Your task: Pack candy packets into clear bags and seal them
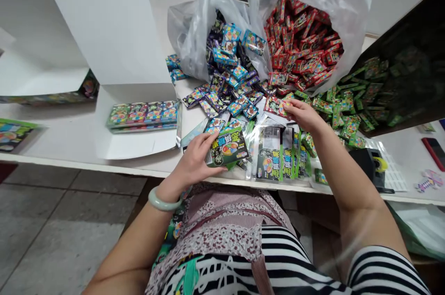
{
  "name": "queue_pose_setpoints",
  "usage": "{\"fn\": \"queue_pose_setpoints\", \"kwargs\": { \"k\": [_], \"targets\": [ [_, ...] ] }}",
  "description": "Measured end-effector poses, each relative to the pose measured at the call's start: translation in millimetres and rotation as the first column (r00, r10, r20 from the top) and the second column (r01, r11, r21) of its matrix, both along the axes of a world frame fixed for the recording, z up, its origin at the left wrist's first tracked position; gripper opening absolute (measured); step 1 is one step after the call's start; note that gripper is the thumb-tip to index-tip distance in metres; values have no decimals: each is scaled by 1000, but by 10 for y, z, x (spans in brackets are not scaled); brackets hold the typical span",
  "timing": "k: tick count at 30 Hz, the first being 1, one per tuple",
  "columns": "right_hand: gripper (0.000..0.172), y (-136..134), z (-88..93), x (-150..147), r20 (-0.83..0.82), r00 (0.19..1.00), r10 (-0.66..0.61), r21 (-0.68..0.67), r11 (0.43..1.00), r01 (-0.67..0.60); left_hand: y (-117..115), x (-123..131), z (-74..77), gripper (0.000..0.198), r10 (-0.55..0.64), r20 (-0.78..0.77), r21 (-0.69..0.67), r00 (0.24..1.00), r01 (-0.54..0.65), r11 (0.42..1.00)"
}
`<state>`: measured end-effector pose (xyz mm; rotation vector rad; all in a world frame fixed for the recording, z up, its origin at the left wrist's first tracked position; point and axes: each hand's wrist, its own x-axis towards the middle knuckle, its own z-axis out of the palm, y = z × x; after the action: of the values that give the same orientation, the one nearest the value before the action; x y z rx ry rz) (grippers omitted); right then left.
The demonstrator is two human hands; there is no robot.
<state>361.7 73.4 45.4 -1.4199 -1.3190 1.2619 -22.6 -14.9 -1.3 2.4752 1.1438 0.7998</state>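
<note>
Pinching a small red printed packet over a white table, the right hand hovers; the left hand grips a black-and-green printed pouch, contents unclear from here. Multicoloured packs already line a white cardboard box; loose glossy packets remain heaped.

A black-and-green packet near the centre is showing bold Chinese characters, seemingly including 糖果; overlapping dark packets towards four o'clock are carrying similar lettering. Print on blue boxes at twelve and red boxes at one is proving too small to read.
</note>
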Motion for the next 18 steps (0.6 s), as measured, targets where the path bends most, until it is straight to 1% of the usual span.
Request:
{"fn": "queue_pose_setpoints", "kwargs": {
  "k": [2, 4, 6, 7, 9, 10, 11, 12, 13, 15, 16, 17, 18],
  "targets": [
    [42, -253, 10, 5, -20, 999, 34, 2, 999, -34, -19, 11, -35, 102, -24, 1, 11, 1000, 24, 1000],
    [45, -415, 27, 34, 32, 996, 80, 7, 997, -80, -43, 8, -42, 102, -37, -1, 21, 999, 37, 999],
    [45, -475, 43, 81, 117, 981, 152, -18, 988, -151, -67, -4, -20, 103, -38, -7, 20, 999, 38, 999],
    [43, -472, 47, 102, 164, 964, 208, -41, 978, -204, -79, -8, -3, 103, -36, -12, 15, 999, 36, 999],
    [39, -425, 40, 126, 277, 893, 354, -97, 935, -340, -99, -8, 33, 103, -29, -18, 5, 999, 29, 1000],
    [37, -396, 27, 125, 344, 839, 421, -126, 907, -403, -108, -3, 47, 103, -26, -21, -1, 999, 26, 1000],
    [36, -374, 9, 115, 421, 785, 455, -144, 888, -437, -115, 5, 56, 103, -25, -23, -6, 999, 25, 1000],
    [36, -363, -13, 100, 508, 739, 442, -137, 889, -437, -121, 14, 59, 103, -27, -25, -11, 999, 27, 1000],
    [39, -369, -38, 84, 597, 705, 382, -97, 908, -408, -125, 21, 57, 102, -31, -30, -17, 999, 30, 999],
    [49, -432, -95, 63, 732, 649, 208, 33, 940, -339, -126, 27, 39, 101, -38, -39, -31, 998, 37, 999],
    [54, -484, -125, 64, 772, 618, 152, 84, 938, -336, -123, 26, 26, 101, -39, -42, -39, 998, 37, 999],
    [59, -544, -156, 72, 800, 586, 132, 108, 929, -355, -118, 24, 13, 102, -38, -44, -45, 998, 36, 998],
    [66, -604, -186, 86, 821, 553, 143, 101, 917, -387, -111, 23, 1, 103, -37, -45, -50, 998, 35, 998]
  ]
}}
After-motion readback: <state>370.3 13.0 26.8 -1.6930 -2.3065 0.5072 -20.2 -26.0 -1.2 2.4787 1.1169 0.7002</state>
